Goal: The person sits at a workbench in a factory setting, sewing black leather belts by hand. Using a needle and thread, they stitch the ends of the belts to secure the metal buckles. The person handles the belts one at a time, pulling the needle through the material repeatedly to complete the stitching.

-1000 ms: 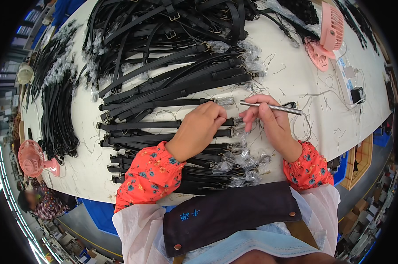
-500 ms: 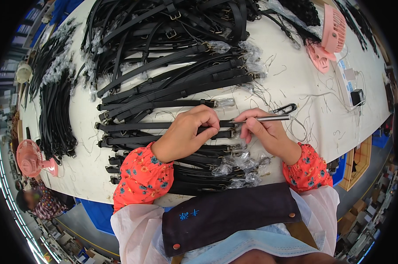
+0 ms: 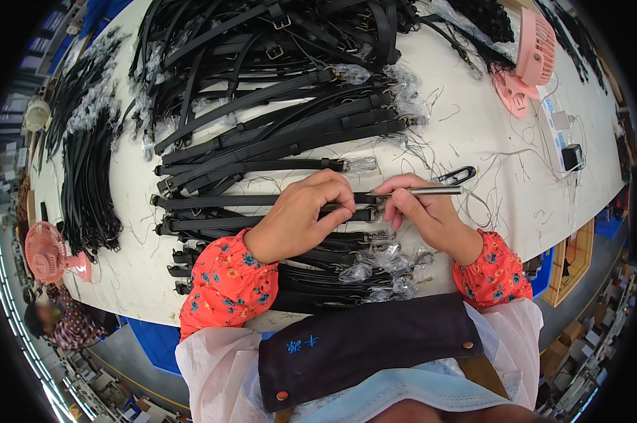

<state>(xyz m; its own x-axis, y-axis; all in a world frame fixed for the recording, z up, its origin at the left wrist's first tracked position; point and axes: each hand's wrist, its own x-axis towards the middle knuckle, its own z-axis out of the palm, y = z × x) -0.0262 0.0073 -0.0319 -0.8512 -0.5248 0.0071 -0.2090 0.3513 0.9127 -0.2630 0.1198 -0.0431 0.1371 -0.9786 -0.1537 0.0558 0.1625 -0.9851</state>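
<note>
A black buckled strap lies crosswise in front of me, one of several in a row. My left hand rests over its right part, with thumb and forefinger closed on the strap near its end. A slim silver pen-shaped tool is in my right hand, pinched between thumb and fingers. Its tip meets the strap's right end, close to my left fingertips. What the tip touches is too small to make out. Just below lies another strap with a metal ring at its end.
More black straps are heaped at the back, and a bundle lies left. Clear plastic wrap covers strap ends. Pink fans stand on the table. Loose threads, a black looped tool and a power strip lie right.
</note>
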